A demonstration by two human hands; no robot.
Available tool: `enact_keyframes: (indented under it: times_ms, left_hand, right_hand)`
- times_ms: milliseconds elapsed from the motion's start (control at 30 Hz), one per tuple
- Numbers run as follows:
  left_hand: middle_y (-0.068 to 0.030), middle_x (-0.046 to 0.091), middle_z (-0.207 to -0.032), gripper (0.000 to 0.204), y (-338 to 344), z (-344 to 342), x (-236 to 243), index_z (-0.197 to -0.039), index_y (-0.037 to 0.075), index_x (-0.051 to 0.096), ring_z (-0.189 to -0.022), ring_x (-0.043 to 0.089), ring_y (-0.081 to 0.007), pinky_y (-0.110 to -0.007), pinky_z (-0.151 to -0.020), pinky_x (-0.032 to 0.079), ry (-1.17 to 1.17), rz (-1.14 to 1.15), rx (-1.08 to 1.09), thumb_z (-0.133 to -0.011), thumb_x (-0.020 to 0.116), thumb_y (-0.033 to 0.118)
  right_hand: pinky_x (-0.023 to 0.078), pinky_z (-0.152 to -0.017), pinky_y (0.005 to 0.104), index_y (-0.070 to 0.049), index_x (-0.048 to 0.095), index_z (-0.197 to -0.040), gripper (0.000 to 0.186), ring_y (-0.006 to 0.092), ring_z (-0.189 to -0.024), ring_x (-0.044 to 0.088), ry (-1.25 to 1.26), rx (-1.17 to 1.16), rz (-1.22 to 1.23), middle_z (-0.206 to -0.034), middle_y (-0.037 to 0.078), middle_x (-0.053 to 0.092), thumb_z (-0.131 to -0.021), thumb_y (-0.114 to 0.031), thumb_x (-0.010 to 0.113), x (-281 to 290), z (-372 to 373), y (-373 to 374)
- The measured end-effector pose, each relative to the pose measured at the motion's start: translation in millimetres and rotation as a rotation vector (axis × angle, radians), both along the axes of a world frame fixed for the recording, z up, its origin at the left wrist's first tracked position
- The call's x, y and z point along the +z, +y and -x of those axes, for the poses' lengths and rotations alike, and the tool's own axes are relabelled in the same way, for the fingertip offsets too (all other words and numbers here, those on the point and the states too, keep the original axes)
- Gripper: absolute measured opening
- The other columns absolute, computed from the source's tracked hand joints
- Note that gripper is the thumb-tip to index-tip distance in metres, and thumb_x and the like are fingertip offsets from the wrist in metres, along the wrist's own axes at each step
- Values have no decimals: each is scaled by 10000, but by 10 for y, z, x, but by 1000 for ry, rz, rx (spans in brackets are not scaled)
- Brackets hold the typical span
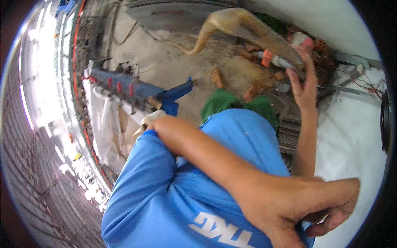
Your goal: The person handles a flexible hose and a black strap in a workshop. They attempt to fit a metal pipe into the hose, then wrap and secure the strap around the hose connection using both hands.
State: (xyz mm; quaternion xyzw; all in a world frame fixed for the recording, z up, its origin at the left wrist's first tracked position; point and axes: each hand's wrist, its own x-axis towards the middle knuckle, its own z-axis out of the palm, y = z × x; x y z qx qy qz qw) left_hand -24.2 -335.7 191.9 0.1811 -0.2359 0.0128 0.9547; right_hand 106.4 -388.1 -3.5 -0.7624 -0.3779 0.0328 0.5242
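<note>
My right hand (306, 80) is closed on the end of a long, tan, semi-translucent flexible strip (231, 20), which arches up and trails leftward. My left hand (302, 206), at lower right, reaches across my blue shirt (157, 198) with its fingers curled; anything inside them is hidden. Behind the strip, near my right hand, lie a white cylindrical object with an orange band (266, 58) and some brown broken pieces (322, 58).
A blue metal frame (136, 89) with red fittings and white sheeting (103, 115) stands at the left. My bare feet (217, 78) rest on a stained concrete floor (186, 82). A white wall (343, 165) with loose wires (368, 87) is close on the right.
</note>
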Motion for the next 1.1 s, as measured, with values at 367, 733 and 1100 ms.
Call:
enact_keyframes:
  times_ms: [367,733,1100]
  left_hand:
    - [-69,448,-961,861,579,800,-51,-1107,-17,460,-837,487,-182,-327,-730,445,128,2,-165,-828,620,781]
    - [-74,657,-903,488,1845,2089,-660,-996,57,600,-867,598,-226,-383,-801,468,770,-562,200,-767,918,349]
    - [-156,665,-898,247,1509,4137,-2898,-1006,14,625,-834,642,-306,-409,-745,511,1742,-1388,901,-945,700,241]
  right_hand:
    - [543,-826,352,14,601,-1209,386,270,-921,711,3,-41,-24,-1009,172,710,-943,-228,742,-537,-95,-55]
    - [565,-695,324,94,547,-1271,521,174,-820,677,328,-249,-246,-966,144,703,-822,-3,794,-331,-254,-57]
    - [446,-547,280,44,749,-848,341,104,-593,554,-1,-511,-70,-717,60,673,-898,-285,825,304,-147,291]
